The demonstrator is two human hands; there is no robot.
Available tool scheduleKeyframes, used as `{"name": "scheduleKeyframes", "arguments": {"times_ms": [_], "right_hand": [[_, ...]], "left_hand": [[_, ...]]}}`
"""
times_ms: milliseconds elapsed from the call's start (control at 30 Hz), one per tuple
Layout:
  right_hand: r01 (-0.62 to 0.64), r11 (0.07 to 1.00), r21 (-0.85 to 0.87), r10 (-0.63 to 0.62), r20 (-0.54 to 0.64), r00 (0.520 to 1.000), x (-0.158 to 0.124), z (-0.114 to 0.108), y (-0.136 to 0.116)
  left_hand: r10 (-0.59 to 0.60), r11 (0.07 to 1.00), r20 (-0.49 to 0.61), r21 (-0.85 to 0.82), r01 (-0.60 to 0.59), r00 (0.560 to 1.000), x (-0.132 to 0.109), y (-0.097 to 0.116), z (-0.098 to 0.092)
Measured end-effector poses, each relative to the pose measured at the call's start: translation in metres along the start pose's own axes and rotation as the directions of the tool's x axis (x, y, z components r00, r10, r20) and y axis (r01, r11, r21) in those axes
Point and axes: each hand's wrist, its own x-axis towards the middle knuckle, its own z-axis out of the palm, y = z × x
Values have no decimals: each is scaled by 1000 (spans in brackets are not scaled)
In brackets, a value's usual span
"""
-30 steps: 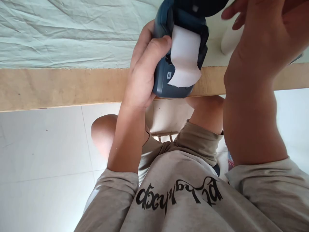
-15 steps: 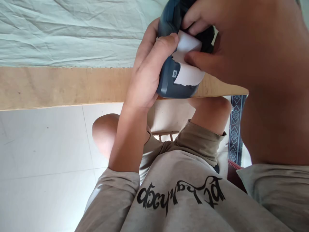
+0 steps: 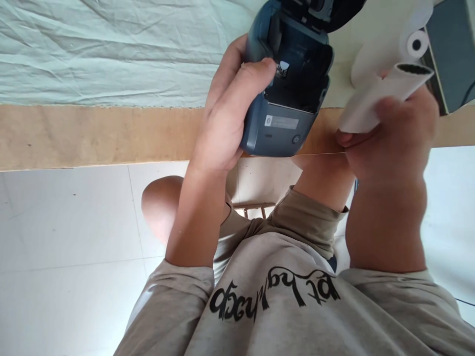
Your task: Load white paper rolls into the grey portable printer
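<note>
My left hand (image 3: 232,99) is closed round the left side of a dark blue portable printer (image 3: 272,133), thumb resting on the rim of its paper bay. The printer's lid (image 3: 343,10) hangs open at the top, and its black bay (image 3: 297,79) has no roll in it. A grey label and a round button show on the printer's front. To the right, my right hand (image 3: 401,123) grips a white paper roll (image 3: 365,101); a dark hollow shows at its upper end. Fingers wrap the roll's lower part.
Behind my right hand lie another white paper roll (image 3: 416,45) with a small core and a dark flat box-like object (image 3: 452,54). A pale green cloth (image 3: 111,54) covers the table behind its bare wooden edge (image 3: 92,136). My knees are below that edge.
My right hand has moved right, away from the printer, with the paper roll in it. The bay, which held the paper before, now shows bare. My left hand stays on the printer.
</note>
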Motion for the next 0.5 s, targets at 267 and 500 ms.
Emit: {"name": "scheduleKeyframes", "arguments": {"times_ms": [267,500], "right_hand": [[255,902,-348,-249,62,966,12,4,-13],[243,857,-454,-220,105,970,12,10,-1]], "left_hand": [[75,996,133,31,-80,988,7,-2,-11],[136,991,211,-25,-133,968,8,-4,-14]]}}
